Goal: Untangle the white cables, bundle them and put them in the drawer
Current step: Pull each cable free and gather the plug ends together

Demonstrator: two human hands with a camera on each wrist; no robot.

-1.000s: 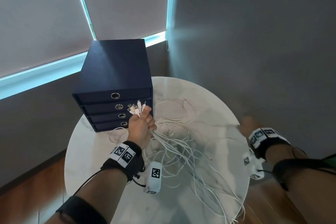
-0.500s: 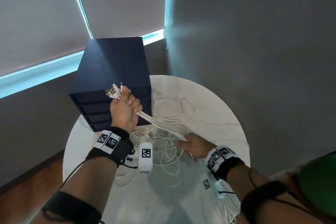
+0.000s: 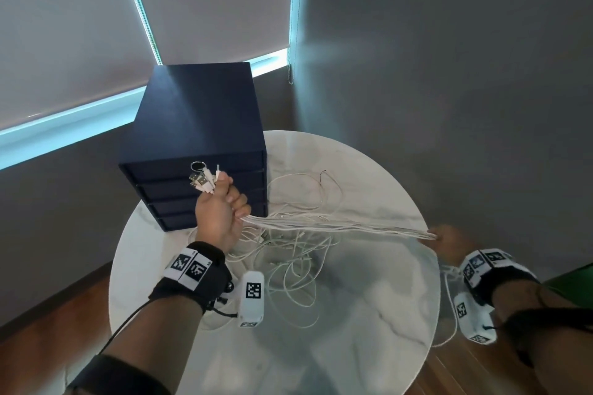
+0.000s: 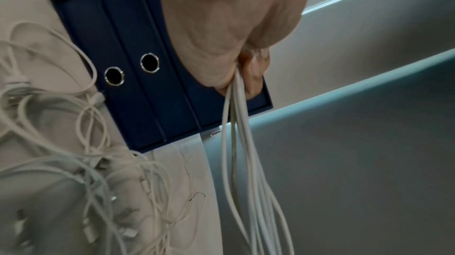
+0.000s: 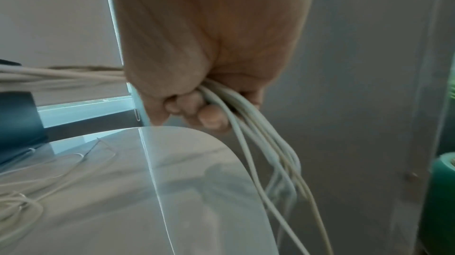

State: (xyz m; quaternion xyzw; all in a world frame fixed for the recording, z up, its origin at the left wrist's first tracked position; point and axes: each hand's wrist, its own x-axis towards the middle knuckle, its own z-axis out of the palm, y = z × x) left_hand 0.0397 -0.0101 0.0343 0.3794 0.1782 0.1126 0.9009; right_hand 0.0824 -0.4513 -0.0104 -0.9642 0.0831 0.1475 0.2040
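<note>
Several white cables (image 3: 337, 224) stretch taut above the round white table (image 3: 369, 314) between my two hands. My left hand (image 3: 221, 212) grips them in a fist in front of the dark blue drawer unit (image 3: 195, 125), with their plug ends (image 3: 203, 181) sticking out above the fist. My right hand (image 3: 447, 242) is closed round the same strands at the table's right edge; in the right wrist view the cables (image 5: 248, 123) pass through its curled fingers (image 5: 211, 117) and hang down past the rim. Loose cable loops (image 3: 288, 269) lie tangled on the table below. The drawers are closed.
The drawer unit stands at the table's back left, its ring pulls (image 4: 149, 62) visible in the left wrist view. Grey walls and window blinds (image 3: 205, 3) close in behind. Wooden floor (image 3: 48, 330) lies below on both sides. Something green (image 5: 443, 191) stands to the right.
My right hand has slid along the strands from the table's middle out to its right edge, pulling them straight. My left hand has kept its grip on the plug ends.
</note>
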